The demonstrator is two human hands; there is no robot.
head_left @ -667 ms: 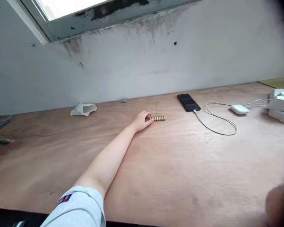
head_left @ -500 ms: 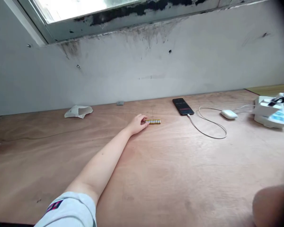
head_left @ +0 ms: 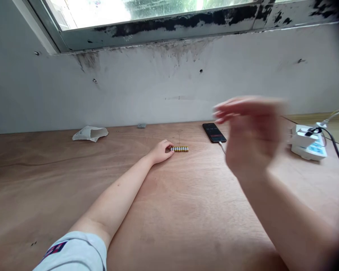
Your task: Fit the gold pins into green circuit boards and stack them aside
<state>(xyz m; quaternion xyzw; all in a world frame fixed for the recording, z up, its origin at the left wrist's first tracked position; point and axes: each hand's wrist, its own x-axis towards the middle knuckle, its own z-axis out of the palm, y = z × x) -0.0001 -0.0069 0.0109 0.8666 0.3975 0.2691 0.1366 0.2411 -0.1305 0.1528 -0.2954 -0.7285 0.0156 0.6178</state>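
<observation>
A short row of several small batteries (head_left: pixel 181 149), with yellow and silver bands, lies side by side on the wooden table. At its left end, my left hand (head_left: pixel 160 151) rests on the tabletop, thumb and fingertips closed about the end battery. My right hand (head_left: pixel 251 131) is raised above the table on the right, much closer to the camera. Motion smears its fingers, which point left, and I can make out nothing in them. It covers part of the table and of the cable behind it.
Behind the batteries, to the right, lies a black phone (head_left: pixel 214 132) with a white cable (head_left: pixel 222 147). A white power strip (head_left: pixel 309 143) with plugs and a dark cord stands far right. Crumpled white paper (head_left: pixel 86 133) and a small grey piece (head_left: pixel 141 125) lie near the wall (head_left: pixel 130 90).
My right hand has risen from the lower right corner to in front of the phone's right side. The view has shifted slightly. My left hand stays at the batteries.
</observation>
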